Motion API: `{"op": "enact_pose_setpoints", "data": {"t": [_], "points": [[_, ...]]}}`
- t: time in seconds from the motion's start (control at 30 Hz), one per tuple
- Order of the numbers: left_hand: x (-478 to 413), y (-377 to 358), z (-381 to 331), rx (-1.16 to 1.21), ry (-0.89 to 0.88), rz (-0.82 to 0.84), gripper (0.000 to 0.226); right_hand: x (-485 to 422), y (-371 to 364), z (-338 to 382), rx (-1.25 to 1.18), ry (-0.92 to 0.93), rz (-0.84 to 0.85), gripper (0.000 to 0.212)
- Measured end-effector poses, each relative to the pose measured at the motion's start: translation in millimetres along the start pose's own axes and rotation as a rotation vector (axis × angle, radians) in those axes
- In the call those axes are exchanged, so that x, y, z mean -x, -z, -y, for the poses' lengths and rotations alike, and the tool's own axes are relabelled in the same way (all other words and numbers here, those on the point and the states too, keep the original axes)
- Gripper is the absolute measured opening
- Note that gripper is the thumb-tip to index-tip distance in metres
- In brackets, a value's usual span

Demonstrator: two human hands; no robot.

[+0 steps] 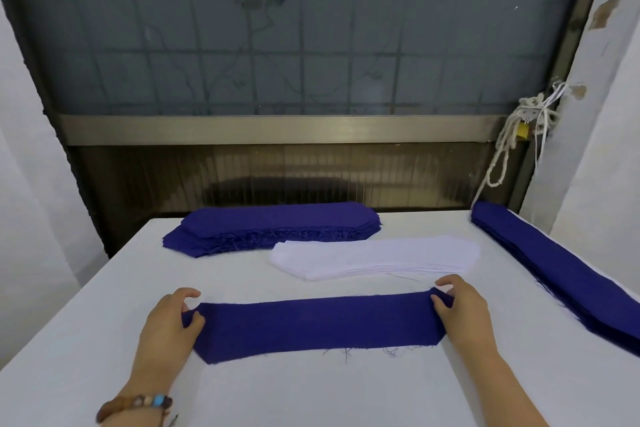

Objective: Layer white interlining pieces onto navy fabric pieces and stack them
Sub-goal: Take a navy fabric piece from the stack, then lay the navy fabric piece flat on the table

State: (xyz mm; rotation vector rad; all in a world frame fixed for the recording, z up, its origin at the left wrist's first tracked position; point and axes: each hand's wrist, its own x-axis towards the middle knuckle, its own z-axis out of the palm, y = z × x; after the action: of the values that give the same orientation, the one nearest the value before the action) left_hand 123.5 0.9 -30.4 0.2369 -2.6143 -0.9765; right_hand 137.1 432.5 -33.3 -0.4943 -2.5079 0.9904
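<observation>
- Navy fabric piece (317, 326) is lying flat across the near middle of the white desk (311, 392), stretching from one hand to the other, with frayed threads trailing off its near edge.
- In the head view, the left hand (169, 322) is pinching the piece's left end, its fingers (194, 317) curling round the cloth edge. A beaded bracelet (138, 406) is sitting on that wrist.
- The right hand (460, 308) is gripping the piece's right end the same way, fingers folding over the far corner.
- A white interlining stack (377, 258) is resting just beyond the piece, right of centre and apart from it.
- A navy stack (277, 227) is sitting at the desk's far edge, just behind the interlining.
- A second, longer navy pile (561, 267) is running along the desk's right edge.
- Behind the desk, a white rope (502, 156) and a yellow padlock (523, 131) are hanging beside a frosted window (294, 28).
</observation>
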Motion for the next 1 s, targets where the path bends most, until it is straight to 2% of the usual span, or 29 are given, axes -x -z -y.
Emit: {"op": "enact_pose_setpoints", "data": {"t": [0.1,0.33,0.47,0.67,0.8,0.9,1.0], "points": [[-1,0,0,0.019,0.025,-0.02,0.032,0,-1,1,0.029,0.018,-0.006,0.026],[-2,-2,1,0.012,-0.006,-0.038,0.031,0,-4,-2,0.069,0.071,-0.06,0.02],[-3,-4,1,-0.104,-0.058,-0.057,0.031,1,-2,-2,0.253,0.066,-0.126,0.021],[-4,-7,4,-0.172,-0.077,-0.063,0.031,0,-1,-3,0.282,0.081,-0.062,0.029],[-4,-7,5,-0.096,-0.023,-0.053,0.032,0,-1,-5,0.252,0.066,-0.072,0.027],[-12,-4,0,-0.049,0.056,-0.032,0.029,-6,0,-2,0.341,0.087,-0.085,0.024],[-31,-2,-21,-0.105,0.016,-0.024,0.022,-21,-1,11,0.37,0.177,-0.121,0.019]]}}
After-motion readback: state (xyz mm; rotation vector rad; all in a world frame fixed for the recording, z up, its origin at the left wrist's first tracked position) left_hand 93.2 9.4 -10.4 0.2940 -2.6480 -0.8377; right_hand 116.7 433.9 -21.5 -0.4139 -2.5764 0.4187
